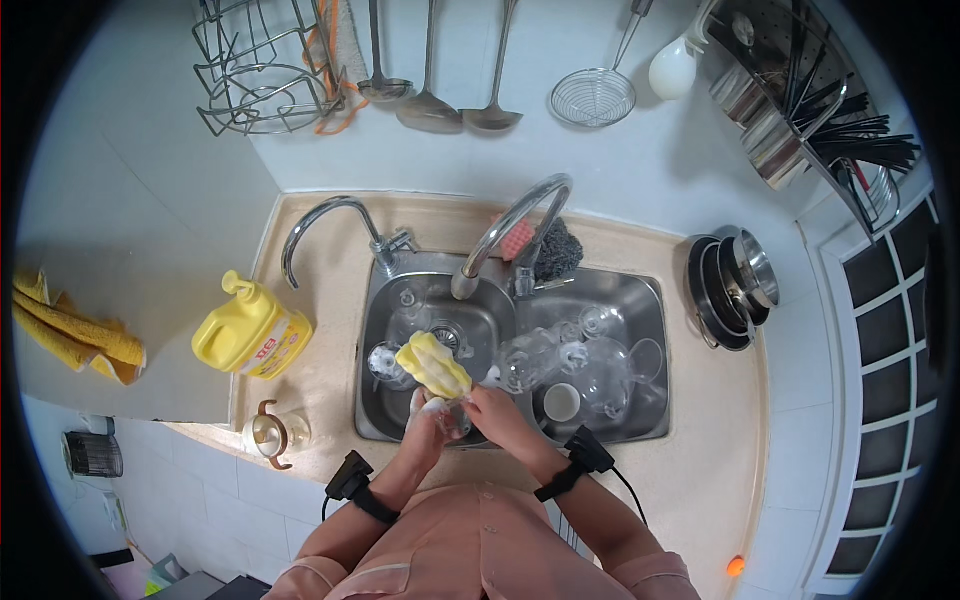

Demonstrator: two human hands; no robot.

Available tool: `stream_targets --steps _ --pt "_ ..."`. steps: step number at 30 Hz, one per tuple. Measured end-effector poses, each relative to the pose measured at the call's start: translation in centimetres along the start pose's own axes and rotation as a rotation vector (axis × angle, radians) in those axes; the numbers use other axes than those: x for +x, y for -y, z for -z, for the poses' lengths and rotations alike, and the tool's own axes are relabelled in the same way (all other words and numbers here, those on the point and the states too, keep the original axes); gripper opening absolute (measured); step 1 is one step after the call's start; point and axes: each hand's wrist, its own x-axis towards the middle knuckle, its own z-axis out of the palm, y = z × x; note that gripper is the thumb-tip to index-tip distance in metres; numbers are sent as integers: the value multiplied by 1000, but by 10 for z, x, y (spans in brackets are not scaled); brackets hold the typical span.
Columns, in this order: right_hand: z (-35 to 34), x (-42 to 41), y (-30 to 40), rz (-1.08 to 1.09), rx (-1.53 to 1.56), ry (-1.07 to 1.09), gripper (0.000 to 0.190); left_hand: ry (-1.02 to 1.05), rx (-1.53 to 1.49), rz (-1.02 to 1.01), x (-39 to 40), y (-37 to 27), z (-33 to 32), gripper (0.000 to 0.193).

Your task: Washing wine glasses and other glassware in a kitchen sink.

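Over the left basin (382, 420) my two hands are close together. A yellow sponge (433, 364) with white foam projects beyond my fingers. My right hand (495, 416) grips its near end. My left hand (427, 435) has foam on it and curls around what looks like a clear glass (456, 424), mostly hidden by the fingers. A foamy glass (385, 364) lies left of the sponge, and another clear glass (407, 304) is behind it. In the right basin (637, 300) are several clear glass vessels (604, 371), some with foam, and a white cup (562, 403).
Two chrome faucets (330, 206) (525, 206) arch behind and over the sink. A pink sponge (516, 238) and a grey scouring pad (559, 251) sit behind it. At left stand a yellow detergent jug (255, 326) and a lidded jar (274, 435); pans (724, 292) lean at right.
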Motion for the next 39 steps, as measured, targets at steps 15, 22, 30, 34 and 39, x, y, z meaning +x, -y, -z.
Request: stream_targets --steps 15,22,30,34,39 --pt "8 -33 3 -144 -463 -62 26 -21 -350 213 18 1 22 20" --pt "8 -37 -19 -17 -471 -59 24 -48 -461 361 13 -14 5 24" --pt "50 -17 -8 -64 -370 -453 15 -84 -434 225 15 -8 15 21" --pt "43 -27 5 -84 -426 -310 16 -114 -355 159 18 6 25 19" --pt "46 -19 -4 -121 -404 -400 16 -199 -147 -119 7 -1 4 25"
